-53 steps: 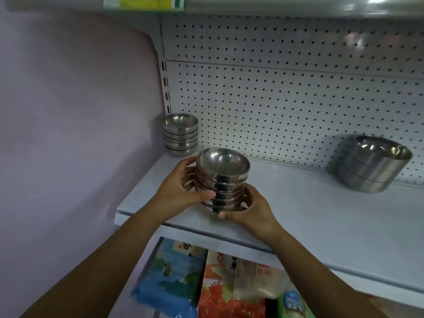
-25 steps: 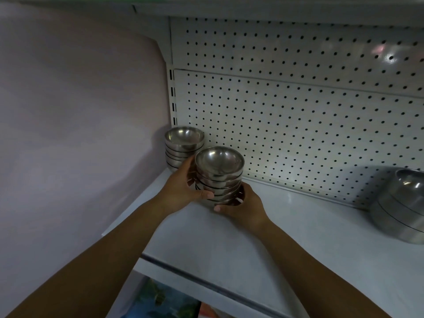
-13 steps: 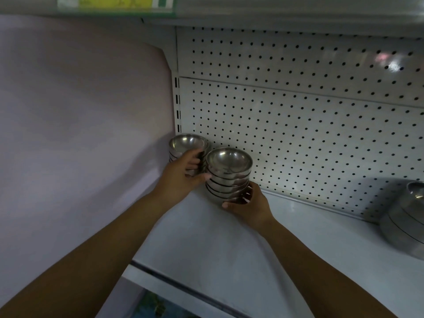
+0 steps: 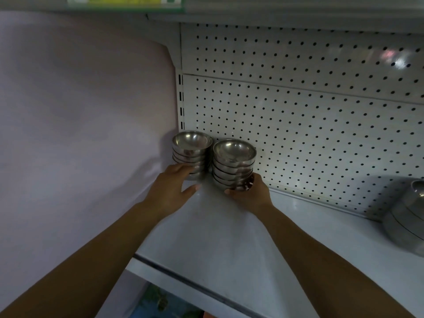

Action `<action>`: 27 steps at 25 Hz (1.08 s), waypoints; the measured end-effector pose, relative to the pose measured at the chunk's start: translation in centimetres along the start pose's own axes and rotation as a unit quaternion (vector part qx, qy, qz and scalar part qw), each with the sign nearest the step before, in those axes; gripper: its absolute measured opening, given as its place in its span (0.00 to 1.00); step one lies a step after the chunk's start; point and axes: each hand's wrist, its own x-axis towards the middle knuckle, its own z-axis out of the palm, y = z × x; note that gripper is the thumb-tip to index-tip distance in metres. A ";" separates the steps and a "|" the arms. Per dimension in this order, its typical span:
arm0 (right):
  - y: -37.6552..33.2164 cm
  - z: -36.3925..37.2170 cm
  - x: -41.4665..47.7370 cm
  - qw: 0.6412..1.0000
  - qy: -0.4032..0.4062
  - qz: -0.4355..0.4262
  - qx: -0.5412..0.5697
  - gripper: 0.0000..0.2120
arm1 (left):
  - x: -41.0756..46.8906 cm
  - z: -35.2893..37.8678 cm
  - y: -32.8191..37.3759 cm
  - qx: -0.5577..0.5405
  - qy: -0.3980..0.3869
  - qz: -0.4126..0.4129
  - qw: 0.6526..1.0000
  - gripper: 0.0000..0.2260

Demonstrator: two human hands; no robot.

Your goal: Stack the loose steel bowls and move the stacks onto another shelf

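Two stacks of small steel bowls stand side by side in the back left corner of the white shelf [image 4: 206, 237], against the pegboard. The right stack [image 4: 232, 164] rests on the shelf, with my right hand [image 4: 249, 195] gripping its base: thumb in front, fingers round the right side. My left hand [image 4: 173, 188] is off that stack. Its fingertips touch the lower bowls of the left stack [image 4: 191, 150], and the thumb points free towards the gap between the stacks.
A stack of larger steel bowls [image 4: 407, 223] stands at the shelf's right edge. The pegboard back panel [image 4: 309, 125] and a pink side wall [image 4: 80, 111] close in the corner. Another shelf with a label strip [image 4: 126, 2] hangs overhead. Packets show below the shelf's front edge.
Both hands carried the right stack from the shelf's front edge back to the corner beside the left stack. My left hand has let go of it and now touches the left stack.
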 end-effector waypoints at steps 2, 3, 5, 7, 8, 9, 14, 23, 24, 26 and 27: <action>-0.2 -0.1 -0.2 1.000 -0.011 0.017 -0.003 0.40 | -1.5 0.2 0.1 0.002 -0.024 -0.033 0.999 0.32; -0.1 -0.1 -0.4 0.999 -0.017 0.026 -0.015 0.39 | -2.3 0.4 0.0 0.001 -0.036 -0.050 0.998 0.35; 0.2 -0.4 -1.3 0.997 -0.035 0.025 -0.062 0.39 | -3.9 0.8 -0.1 0.006 -0.055 -0.080 0.995 0.38; 0.7 -0.9 -2.8 0.989 -0.055 0.005 -0.135 0.40 | -5.3 1.0 -0.2 -0.002 -0.062 -0.098 0.993 0.34; 0.9 -1.2 -3.9 0.982 -0.068 -0.009 -0.178 0.40 | -6.1 1.1 -0.1 -0.009 -0.061 -0.101 0.993 0.30; 1.1 -1.4 -5.1 0.972 -0.081 -0.026 -0.221 0.39 | -6.9 1.1 0.0 -0.017 -0.060 -0.104 0.993 0.28; 1.5 -1.6 -12.3 0.947 -0.109 -0.070 -0.293 0.35 | -11.4 1.1 0.5 -0.026 -0.104 -0.077 0.991 0.37; 2.5 0.2 -29.1 0.981 0.047 -0.089 -0.165 0.22 | -21.9 0.3 3.2 -0.081 -0.112 -0.008 0.990 0.25; 3.1 0.4 -30.4 0.980 0.053 -0.098 -0.164 0.22 | -23.1 0.3 3.7 -0.085 -0.106 -0.002 0.991 0.22; 4.1 0.3 -33.1 0.979 0.047 -0.107 -0.166 0.23 | -25.8 0.3 4.6 -0.099 -0.098 -0.009 0.990 0.20; 4.6 0.1 -34.4 0.980 0.034 -0.105 -0.166 0.23 | -27.1 0.3 5.0 -0.110 -0.095 -0.019 0.989 0.21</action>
